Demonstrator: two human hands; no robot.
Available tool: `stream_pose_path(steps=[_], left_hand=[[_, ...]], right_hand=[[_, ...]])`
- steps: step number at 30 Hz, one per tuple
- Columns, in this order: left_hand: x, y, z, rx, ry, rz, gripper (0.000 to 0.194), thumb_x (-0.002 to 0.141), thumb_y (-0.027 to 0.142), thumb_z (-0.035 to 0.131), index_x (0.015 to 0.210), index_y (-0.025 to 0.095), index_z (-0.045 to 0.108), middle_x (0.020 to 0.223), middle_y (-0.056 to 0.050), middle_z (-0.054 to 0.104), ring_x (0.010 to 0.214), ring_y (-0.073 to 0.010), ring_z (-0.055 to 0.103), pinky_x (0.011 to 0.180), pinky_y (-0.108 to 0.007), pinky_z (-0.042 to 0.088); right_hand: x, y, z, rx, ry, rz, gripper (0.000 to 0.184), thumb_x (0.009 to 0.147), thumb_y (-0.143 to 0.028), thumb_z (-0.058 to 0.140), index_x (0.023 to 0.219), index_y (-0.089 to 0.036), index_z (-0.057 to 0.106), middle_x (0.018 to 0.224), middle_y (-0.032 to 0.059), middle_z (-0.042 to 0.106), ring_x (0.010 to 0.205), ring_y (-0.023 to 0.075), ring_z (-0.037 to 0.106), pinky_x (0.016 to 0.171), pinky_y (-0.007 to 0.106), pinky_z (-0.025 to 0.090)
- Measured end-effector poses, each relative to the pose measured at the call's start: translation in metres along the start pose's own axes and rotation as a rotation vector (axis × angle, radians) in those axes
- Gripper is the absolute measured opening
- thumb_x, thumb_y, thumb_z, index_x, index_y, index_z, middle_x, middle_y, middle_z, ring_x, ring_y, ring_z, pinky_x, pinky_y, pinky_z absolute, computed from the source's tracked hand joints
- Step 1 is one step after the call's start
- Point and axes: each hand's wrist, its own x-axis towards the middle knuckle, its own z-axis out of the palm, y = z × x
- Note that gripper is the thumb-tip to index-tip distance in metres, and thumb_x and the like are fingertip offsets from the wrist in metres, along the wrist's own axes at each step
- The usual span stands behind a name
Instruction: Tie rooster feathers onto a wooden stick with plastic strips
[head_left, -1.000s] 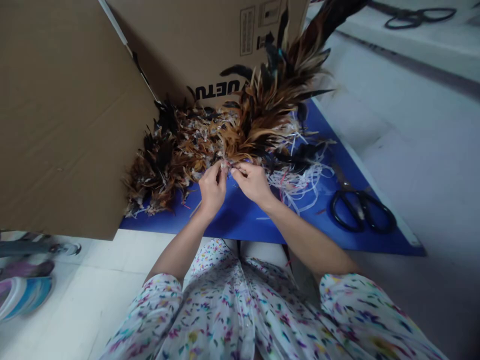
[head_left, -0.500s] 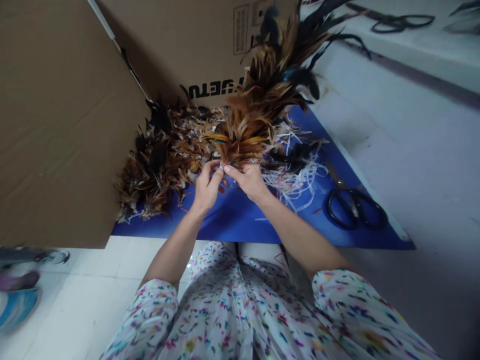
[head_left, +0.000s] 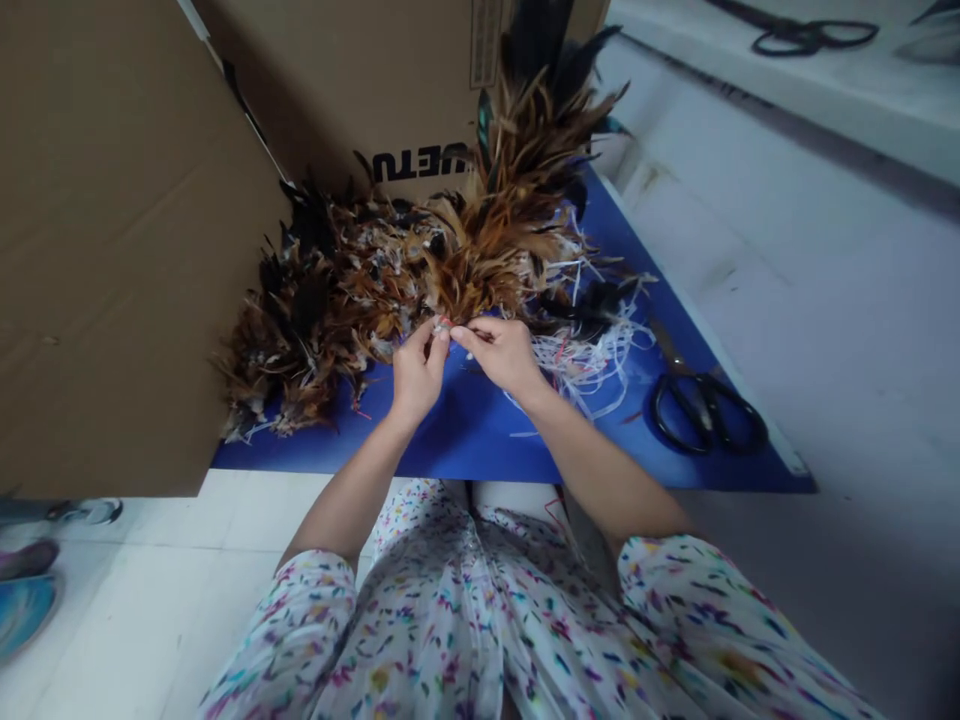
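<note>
At the near edge of a long brown and black feather bundle (head_left: 517, 200), my left hand (head_left: 418, 372) pinches its tied end with thumb and fingers. A small red bit, perhaps thread, shows at those fingertips. My right hand (head_left: 506, 352) is closed at the same end, thumb tip almost touching the left thumb. What lies under its fingers is partly hidden. Left of the bundle spreads a heap of shorter brown feathers (head_left: 292, 350). White plastic strips (head_left: 592, 365) lie tangled right of my right hand.
Black-handled scissors (head_left: 705, 410) rest on the right of the blue board (head_left: 480, 440). Cardboard walls (head_left: 112, 250) stand to the left and behind. Another pair of scissors (head_left: 814, 35) lies on a white ledge at the upper right. A pale wall borders the right side.
The feather bundle's far end has swung left and lies lower against the cardboard. My right fingers have drawn slightly off the feathers, while both hands stay close together. The view has shifted slightly.
</note>
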Motion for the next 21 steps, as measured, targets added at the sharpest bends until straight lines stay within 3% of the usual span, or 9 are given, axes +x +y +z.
stream_pose_path(steps=[5, 8, 12, 16, 18, 21], left_hand=[[-0.003, 0.004, 0.005, 0.183, 0.097, 0.148, 0.032, 0.097, 0.039, 0.052, 0.111, 0.017, 0.069, 0.099, -0.01, 0.074, 0.096, -0.0217, 0.069, 0.086, -0.031, 0.052], [-0.005, 0.003, 0.009, 0.253, 0.142, 0.237, 0.036, 0.099, 0.037, 0.046, 0.119, 0.015, 0.066, 0.113, -0.014, 0.073, 0.106, -0.0226, 0.068, 0.095, -0.034, 0.051], [-0.01, 0.005, 0.009, 0.254, 0.149, 0.273, 0.046, 0.098, 0.047, 0.046, 0.126, 0.014, 0.062, 0.115, -0.016, 0.071, 0.107, -0.0237, 0.067, 0.095, -0.036, 0.052], [-0.01, 0.013, 0.004, -0.054, 0.016, 0.073, 0.047, 0.097, 0.054, 0.045, 0.125, 0.019, 0.06, 0.084, -0.006, 0.069, 0.07, -0.0155, 0.065, 0.063, -0.027, 0.053], [-0.007, 0.018, 0.0, -0.244, -0.092, -0.06, 0.047, 0.094, 0.056, 0.05, 0.121, 0.02, 0.06, 0.076, -0.002, 0.063, 0.055, -0.011, 0.057, 0.046, -0.022, 0.042], [0.0, 0.023, -0.006, -0.405, -0.236, -0.191, 0.046, 0.086, 0.058, 0.062, 0.11, 0.019, 0.062, 0.076, -0.001, 0.059, 0.052, -0.0086, 0.054, 0.038, -0.019, 0.03]], right_hand=[[-0.002, -0.006, 0.004, 0.015, 0.025, 0.025, 0.031, 0.085, -0.042, 0.06, 0.069, -0.016, 0.066, 0.055, -0.0035, 0.046, 0.055, 0.0092, 0.039, 0.056, 0.027, 0.028], [-0.001, -0.01, 0.006, 0.093, 0.046, 0.075, 0.041, 0.081, -0.051, 0.065, 0.06, -0.016, 0.059, 0.052, -0.0044, 0.04, 0.053, 0.0078, 0.034, 0.051, 0.026, 0.025], [0.002, -0.012, 0.009, 0.192, 0.121, 0.069, 0.049, 0.074, -0.057, 0.071, 0.054, -0.017, 0.054, 0.052, -0.0043, 0.039, 0.053, 0.0074, 0.033, 0.051, 0.025, 0.026], [0.002, -0.012, 0.008, 0.295, 0.112, 0.025, 0.041, 0.077, -0.051, 0.07, 0.058, -0.017, 0.058, 0.056, -0.0024, 0.049, 0.055, 0.0089, 0.041, 0.053, 0.025, 0.032], [0.002, -0.011, 0.007, 0.335, 0.103, 0.04, 0.043, 0.076, -0.054, 0.071, 0.057, -0.017, 0.057, 0.055, -0.0027, 0.049, 0.054, 0.0088, 0.04, 0.052, 0.025, 0.032], [0.003, -0.008, 0.006, 0.352, 0.085, 0.053, 0.045, 0.073, -0.057, 0.073, 0.057, -0.018, 0.057, 0.054, -0.0038, 0.047, 0.053, 0.0083, 0.039, 0.052, 0.025, 0.031]])
